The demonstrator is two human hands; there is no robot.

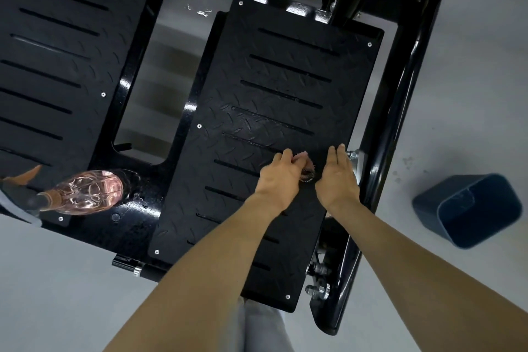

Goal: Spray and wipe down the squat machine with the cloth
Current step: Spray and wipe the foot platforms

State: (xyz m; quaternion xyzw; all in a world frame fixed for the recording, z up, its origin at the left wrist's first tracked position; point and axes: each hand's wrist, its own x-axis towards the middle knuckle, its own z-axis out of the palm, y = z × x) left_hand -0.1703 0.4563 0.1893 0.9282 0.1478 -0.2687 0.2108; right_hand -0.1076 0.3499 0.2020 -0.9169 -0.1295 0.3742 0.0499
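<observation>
Straight down on black squat machine (134, 234), filling far and middle of scene, standing on grey floor (57, 280). Far left: left footplate (65, 46), slotted, diamond tread. At near-left corner of that plate: spray bottle (85, 191) with pink liquid, resting on the machine, nozzle end blurred at left edge. Middle: right footplate (271, 100), same slots, 5 small silver screws along its edges. Over its near-right part: left hand (278, 177), fingers curled, pinching a pinkish scrap (303, 156); cannot tell if cloth, too blurred. Between the 2 hands: small dark coiled ring (307, 174). Right hand (337, 180) flat, fingers straight and together, tips near plate's right edge. Right of it: glossy frame tube (400, 111). Far right on floor: blue bin (480, 208), open top, apart from machine.
</observation>
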